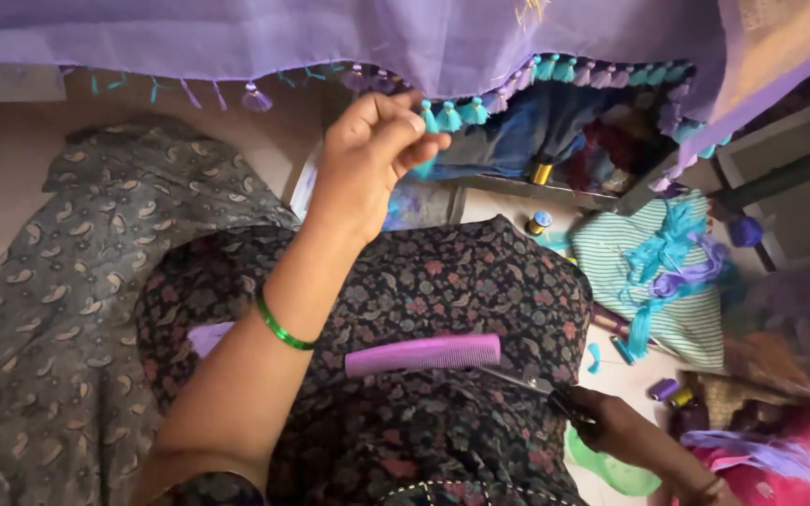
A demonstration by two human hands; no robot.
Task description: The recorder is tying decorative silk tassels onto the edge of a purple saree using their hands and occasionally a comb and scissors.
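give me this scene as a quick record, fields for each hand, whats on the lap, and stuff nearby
left hand: left hand raised, pinching a teal tassel on the lilac cloth
right hand: right hand low, gripping scissors
lap: pink comb lying flat
wrist: green bangle
nearby: thread spools, striped cloth with loose teal and lilac threads

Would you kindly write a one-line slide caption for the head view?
Left hand pinches a teal tassel on the lilac cloth's edge; right hand holds scissors beside a purple comb.
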